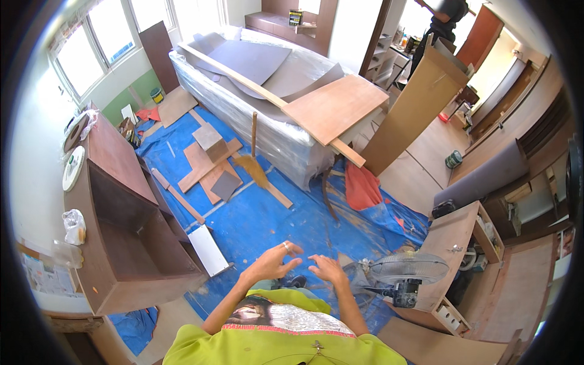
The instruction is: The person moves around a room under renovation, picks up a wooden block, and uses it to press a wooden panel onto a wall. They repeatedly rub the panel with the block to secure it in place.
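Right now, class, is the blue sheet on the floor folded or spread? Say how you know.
Spread: the blue sheet lies wide open, creased in places, with wooden boards resting on it.

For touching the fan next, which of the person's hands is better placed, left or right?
Probably the right hand: it looks empty and is nearer the fan, on that side. The left hand also looks empty, but is farther away.
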### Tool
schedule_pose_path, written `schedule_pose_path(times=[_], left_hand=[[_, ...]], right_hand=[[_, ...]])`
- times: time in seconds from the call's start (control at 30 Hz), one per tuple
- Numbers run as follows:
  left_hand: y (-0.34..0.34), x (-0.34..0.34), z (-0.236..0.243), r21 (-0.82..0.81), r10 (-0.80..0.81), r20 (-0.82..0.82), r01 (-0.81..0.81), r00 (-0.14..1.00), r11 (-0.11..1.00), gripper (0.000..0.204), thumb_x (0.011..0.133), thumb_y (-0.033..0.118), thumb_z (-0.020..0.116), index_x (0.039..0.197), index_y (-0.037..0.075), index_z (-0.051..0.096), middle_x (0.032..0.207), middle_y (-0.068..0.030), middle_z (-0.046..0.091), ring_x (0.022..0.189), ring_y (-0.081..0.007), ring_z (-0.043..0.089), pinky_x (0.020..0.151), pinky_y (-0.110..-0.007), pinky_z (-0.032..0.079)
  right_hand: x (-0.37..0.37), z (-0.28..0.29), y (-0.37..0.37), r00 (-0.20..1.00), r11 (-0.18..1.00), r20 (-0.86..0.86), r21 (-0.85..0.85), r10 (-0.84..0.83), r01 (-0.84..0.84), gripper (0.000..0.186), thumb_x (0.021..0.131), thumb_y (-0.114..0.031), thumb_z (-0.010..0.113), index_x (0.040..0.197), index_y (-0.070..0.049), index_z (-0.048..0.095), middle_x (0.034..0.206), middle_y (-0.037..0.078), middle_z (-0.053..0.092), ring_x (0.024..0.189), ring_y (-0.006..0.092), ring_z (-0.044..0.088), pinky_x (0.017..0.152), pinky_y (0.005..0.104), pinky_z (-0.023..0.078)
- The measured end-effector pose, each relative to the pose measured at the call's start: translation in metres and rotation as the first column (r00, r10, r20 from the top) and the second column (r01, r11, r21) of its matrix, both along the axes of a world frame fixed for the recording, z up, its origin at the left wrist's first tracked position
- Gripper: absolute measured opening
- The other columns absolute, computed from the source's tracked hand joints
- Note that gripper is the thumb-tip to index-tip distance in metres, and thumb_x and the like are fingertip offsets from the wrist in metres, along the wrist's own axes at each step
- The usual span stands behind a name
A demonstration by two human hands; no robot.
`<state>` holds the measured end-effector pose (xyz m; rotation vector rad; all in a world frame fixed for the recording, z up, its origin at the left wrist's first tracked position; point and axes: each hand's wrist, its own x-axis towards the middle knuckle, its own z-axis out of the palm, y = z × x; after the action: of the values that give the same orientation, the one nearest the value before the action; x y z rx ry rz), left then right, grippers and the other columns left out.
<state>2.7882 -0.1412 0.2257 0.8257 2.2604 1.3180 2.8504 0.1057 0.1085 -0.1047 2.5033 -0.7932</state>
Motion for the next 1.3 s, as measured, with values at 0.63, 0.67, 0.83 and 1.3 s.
schedule_pose_path(times=[0.63, 0.67, 0.83, 1.3], left_hand=[[-0.175, -0.147, -0.054, -0.303, -0.048, -0.182, -0.010, 0.982, 0.953, 0.041, 0.097, 0.037, 0.067, 0.122, 0.004, 0.070, 0.120, -0.0211, 0.070, 0.113, -0.0371, 0.066, 0.097, -0.046, 0.052], [-0.193, -0.157, -0.058, -0.328, -0.019, -0.187, -0.044, 0.982, 0.944, 0.041, 0.096, 0.037, 0.067, 0.121, 0.005, 0.070, 0.119, -0.0209, 0.070, 0.114, -0.0371, 0.066, 0.097, -0.046, 0.052], [-0.281, -0.185, -0.105, -0.420, 0.156, -0.197, -0.227, 0.968, 0.878, 0.042, 0.095, 0.041, 0.068, 0.120, 0.008, 0.069, 0.118, -0.0182, 0.070, 0.112, -0.0373, 0.066, 0.095, -0.047, 0.053], [-0.348, -0.192, -0.197, -0.493, 0.322, 0.078, -0.244, 0.943, 0.835, 0.046, 0.094, 0.040, 0.069, 0.122, 0.003, 0.070, 0.115, -0.0221, 0.073, 0.109, -0.0371, 0.069, 0.094, -0.044, 0.054]], right_hand=[[-0.183, 0.005, -0.207, 0.969, 0.969, 0.019, 0.008, 0.245, -0.246, 0.049, 0.097, -0.039, 0.063, 0.140, -0.015, 0.056, 0.130, 0.018, 0.065, 0.123, 0.0376, 0.061, 0.102, 0.0500, 0.050], [-0.194, 0.009, -0.222, 0.962, 0.962, 0.011, 0.000, 0.273, -0.273, 0.048, 0.097, -0.038, 0.063, 0.139, -0.015, 0.057, 0.130, 0.018, 0.066, 0.123, 0.0375, 0.061, 0.102, 0.0499, 0.050], [-0.232, 0.014, -0.274, 0.913, 0.913, -0.004, -0.012, 0.408, -0.408, 0.049, 0.097, -0.036, 0.065, 0.139, -0.013, 0.057, 0.128, 0.018, 0.067, 0.121, 0.0371, 0.063, 0.102, 0.0493, 0.050], [-0.312, 0.006, -0.320, 0.854, 0.858, 0.130, 0.042, 0.504, -0.512, 0.049, 0.095, -0.035, 0.067, 0.139, -0.013, 0.059, 0.129, 0.019, 0.068, 0.122, 0.0370, 0.063, 0.102, 0.0491, 0.050]])
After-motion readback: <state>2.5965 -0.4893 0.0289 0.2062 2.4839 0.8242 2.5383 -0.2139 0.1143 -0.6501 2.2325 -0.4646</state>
